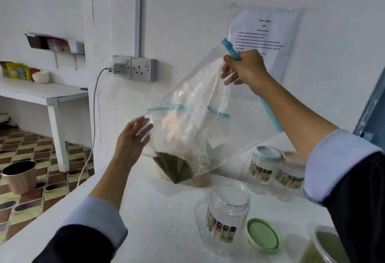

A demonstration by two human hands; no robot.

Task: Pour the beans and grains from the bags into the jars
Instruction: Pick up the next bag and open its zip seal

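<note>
A clear plastic bag (193, 104) hangs tilted above the white counter (162, 221), with green beans (174, 168) gathered in its lowest corner. My right hand (243, 70) grips the bag's upper edge together with a blue sealing clip (230, 49). My left hand (133, 137) rests with straight fingers against the bag's lower left side. Behind the bag lies another bag of pale grains (198, 180), mostly hidden. An open empty jar (227, 214) stands in front, its green lid (263, 234) beside it on the counter.
Two lidded empty jars (264, 163) (290, 171) stand at the back right. A jar with green contents (327, 248) sits at the bottom right edge. A wall socket with a plugged charger (133, 67) and a taped paper sheet (264, 39) are behind. A metal pot (19, 176) stands on the floor at left.
</note>
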